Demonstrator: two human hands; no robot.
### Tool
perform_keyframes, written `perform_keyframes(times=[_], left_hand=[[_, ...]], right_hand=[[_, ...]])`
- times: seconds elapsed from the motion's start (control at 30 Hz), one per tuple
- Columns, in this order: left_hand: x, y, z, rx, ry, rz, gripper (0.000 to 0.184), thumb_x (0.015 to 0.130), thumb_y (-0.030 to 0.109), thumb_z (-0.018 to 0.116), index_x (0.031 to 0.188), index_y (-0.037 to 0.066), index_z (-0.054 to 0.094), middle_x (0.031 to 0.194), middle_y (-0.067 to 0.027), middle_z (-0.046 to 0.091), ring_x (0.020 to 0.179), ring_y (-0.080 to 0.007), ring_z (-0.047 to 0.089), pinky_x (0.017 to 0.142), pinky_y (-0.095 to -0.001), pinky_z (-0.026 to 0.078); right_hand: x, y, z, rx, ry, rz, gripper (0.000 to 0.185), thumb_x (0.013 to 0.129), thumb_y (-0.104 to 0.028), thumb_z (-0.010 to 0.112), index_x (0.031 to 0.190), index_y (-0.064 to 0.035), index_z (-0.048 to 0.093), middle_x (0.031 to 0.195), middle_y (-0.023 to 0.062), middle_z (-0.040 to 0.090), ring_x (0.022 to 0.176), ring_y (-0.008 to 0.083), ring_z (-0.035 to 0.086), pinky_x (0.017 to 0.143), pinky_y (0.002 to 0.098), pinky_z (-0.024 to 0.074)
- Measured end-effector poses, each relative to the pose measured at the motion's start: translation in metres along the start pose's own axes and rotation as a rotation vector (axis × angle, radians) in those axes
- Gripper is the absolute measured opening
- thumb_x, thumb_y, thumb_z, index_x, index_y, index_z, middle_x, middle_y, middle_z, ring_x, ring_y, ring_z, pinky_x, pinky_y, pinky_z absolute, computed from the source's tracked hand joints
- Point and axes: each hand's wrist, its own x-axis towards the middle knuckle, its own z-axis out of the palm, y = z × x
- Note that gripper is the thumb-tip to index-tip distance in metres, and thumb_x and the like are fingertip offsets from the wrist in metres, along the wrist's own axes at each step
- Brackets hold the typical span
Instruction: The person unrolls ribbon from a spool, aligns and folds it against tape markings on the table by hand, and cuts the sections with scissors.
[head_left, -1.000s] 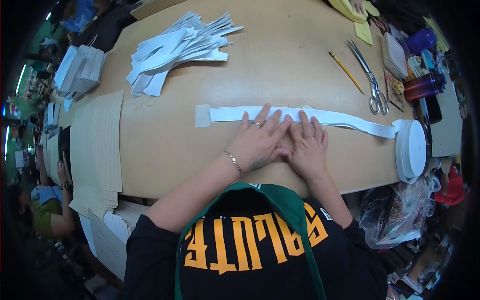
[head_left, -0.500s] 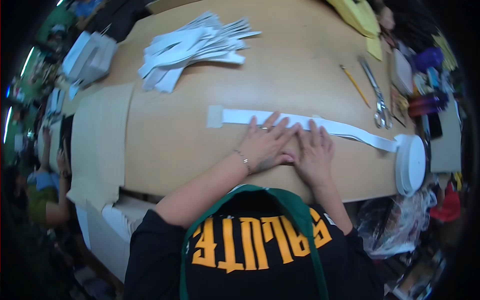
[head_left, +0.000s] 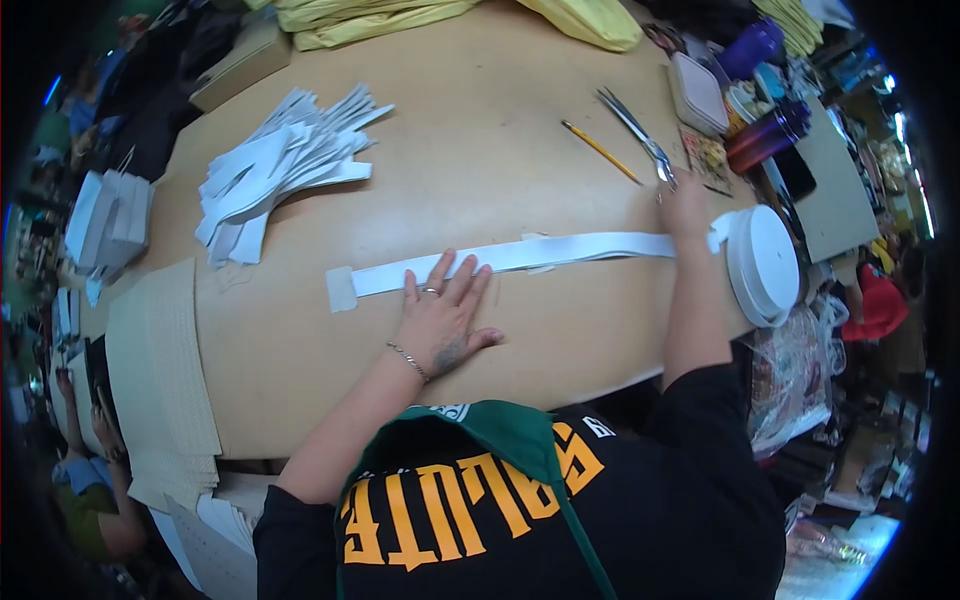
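My left hand [head_left: 445, 315] lies flat with fingers spread, its fingertips pressing on a long white band [head_left: 580, 247] stretched across the table. A pale square patch [head_left: 342, 290] sits at the band's left end. At the other side the band runs under my right forearm to a white roll [head_left: 764, 266] standing on the table. My right hand [head_left: 684, 208] is closed at the handles of the metal scissors [head_left: 637, 132]; the blades point away and the handles are partly covered. A yellow pencil [head_left: 600, 151] lies left of the scissors.
A pile of cut white strips [head_left: 285, 170] lies at the back left. Stacked cream sheets [head_left: 160, 370] hang over the left edge. Yellow fabric [head_left: 370, 18] is at the back. A purple bottle [head_left: 768, 137] and a pink case [head_left: 697, 95] stand right. Another person sits far left.
My right hand has left the band and reached right and forward to the scissors. My left hand stays on the band, fingers more spread. The view has turned to the right.
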Motion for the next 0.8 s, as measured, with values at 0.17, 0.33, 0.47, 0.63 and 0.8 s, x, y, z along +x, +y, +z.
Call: perform_keyframes(times=[0.17,0.33,0.47,0.63,0.8], left_hand=[[0.000,-0.002,0.001,-0.054,0.012,0.002,0.082,0.082,0.063,0.046,0.143,0.013,0.024,0.150,-0.0082,0.020,0.140,-0.0292,0.008,0.104,-0.0642,0.014],[-0.001,-0.004,0.001,-0.105,0.009,0.014,0.082,0.082,0.062,0.046,0.143,0.012,0.025,0.150,-0.0086,0.020,0.140,-0.0292,0.009,0.105,-0.0639,0.013],[0.000,-0.005,0.001,-0.127,0.018,0.039,0.081,0.083,0.061,0.045,0.143,0.011,0.025,0.150,-0.0086,0.019,0.140,-0.0290,0.008,0.105,-0.0629,0.012],[-0.003,-0.009,0.004,-0.158,0.044,0.050,0.080,0.084,0.060,0.046,0.142,0.010,0.026,0.150,-0.0079,0.020,0.140,-0.0289,0.007,0.106,-0.0623,0.013],[0.000,-0.009,0.002,-0.153,0.036,0.038,0.080,0.083,0.060,0.047,0.142,0.010,0.026,0.150,-0.0076,0.021,0.140,-0.0287,0.008,0.105,-0.0625,0.014]], right_hand=[[0.028,0.053,0.023,-0.124,-0.317,0.124,0.030,0.074,-0.021,0.055,0.094,-0.0021,0.066,0.095,0.0247,0.062,0.088,0.0395,0.060,0.080,0.0454,0.0466],[0.033,0.095,0.039,0.071,-0.261,-0.068,0.025,0.074,-0.016,0.058,0.091,0.0023,0.062,0.079,0.0229,0.063,0.074,0.0363,0.061,0.069,0.0421,0.0470],[0.043,0.076,0.029,-0.270,-0.377,-0.028,0.026,0.075,-0.019,0.059,0.092,0.0007,0.059,0.096,0.0230,0.063,0.089,0.0383,0.060,0.079,0.0451,0.0466],[0.065,0.071,0.017,-0.349,-0.453,0.056,0.026,0.075,-0.020,0.060,0.091,0.0015,0.059,0.096,0.0253,0.061,0.092,0.0390,0.059,0.080,0.0460,0.0454],[0.066,0.108,0.005,-0.023,-0.332,0.089,0.026,0.080,-0.025,0.068,0.070,-0.0031,0.058,0.053,0.0036,0.052,0.044,0.0144,0.052,0.042,0.0299,0.0398]])
